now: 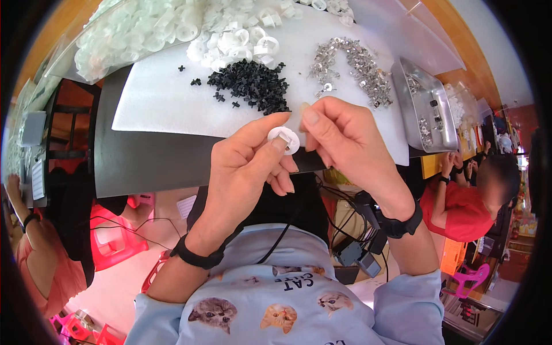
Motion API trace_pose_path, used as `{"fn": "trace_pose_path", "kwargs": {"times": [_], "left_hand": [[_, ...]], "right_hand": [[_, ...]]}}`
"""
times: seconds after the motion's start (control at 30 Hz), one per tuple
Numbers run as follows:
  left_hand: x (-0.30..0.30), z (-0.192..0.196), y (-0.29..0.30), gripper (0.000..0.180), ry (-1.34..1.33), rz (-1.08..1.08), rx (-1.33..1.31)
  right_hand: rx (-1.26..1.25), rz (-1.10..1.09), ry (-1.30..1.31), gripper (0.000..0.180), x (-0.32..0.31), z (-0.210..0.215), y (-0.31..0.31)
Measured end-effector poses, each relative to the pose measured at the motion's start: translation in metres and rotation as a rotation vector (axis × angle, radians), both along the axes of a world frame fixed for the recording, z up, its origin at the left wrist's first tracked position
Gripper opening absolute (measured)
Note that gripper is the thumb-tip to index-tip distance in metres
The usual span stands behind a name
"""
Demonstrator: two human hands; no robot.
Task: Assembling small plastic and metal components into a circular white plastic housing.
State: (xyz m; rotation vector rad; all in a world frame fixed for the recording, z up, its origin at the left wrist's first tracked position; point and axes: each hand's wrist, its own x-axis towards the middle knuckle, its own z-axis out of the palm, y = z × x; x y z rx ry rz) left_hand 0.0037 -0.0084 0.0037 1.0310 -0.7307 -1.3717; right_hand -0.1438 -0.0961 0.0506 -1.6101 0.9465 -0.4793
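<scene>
My left hand (244, 164) pinches a white round plastic piece (292, 144) between thumb and forefinger, above the near edge of the table. Close on its right, my right hand (352, 135) has thumb and forefinger pressed together; anything between those fingertips is too small to make out. Just beyond both hands is a heap of small black cross-shaped plastic parts (253, 86). Small silvery metal parts (371, 75) lie in a curved pile to the right of it. Behind the black heap are more white round plastic pieces (241, 45).
A white foam sheet (167, 98) covers much of the dark table (132, 161). A metal tray (408, 115) with small parts stands at the right. Clear bags of translucent pieces (132, 37) sit at the far left. Co-workers, one in a red shirt (460, 210), sit on both sides.
</scene>
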Motion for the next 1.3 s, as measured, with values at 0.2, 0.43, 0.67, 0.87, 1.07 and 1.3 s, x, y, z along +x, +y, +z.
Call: {"fn": "trace_pose_path", "kwargs": {"times": [0.2,0.43,0.67,0.87,1.07,1.3], "left_hand": [[-0.002,-0.003,0.001,0.033,-0.017,0.006,-0.026],[0.003,-0.001,0.002,0.043,-0.027,-0.01,-0.031],[0.005,-0.003,0.001,0.038,0.059,-0.035,-0.047],[0.008,0.0,0.003,0.033,0.099,-0.07,-0.078],[0.009,-0.001,0.002,0.035,0.068,-0.093,-0.037],[0.006,-0.003,0.003,0.035,-0.034,-0.05,-0.084]], "right_hand": [[-0.168,0.083,-0.075,0.023,-0.004,-0.017,0.008],[-0.262,0.069,-0.072,0.022,-0.003,-0.02,0.006],[-0.351,0.081,-0.084,0.021,0.001,-0.019,0.009],[-0.406,0.041,-0.088,0.009,-0.009,-0.002,-0.004],[-0.406,-0.084,0.173,0.01,-0.043,0.003,-0.034],[-0.756,0.04,0.407,0.012,-0.048,-0.012,-0.041]]}}
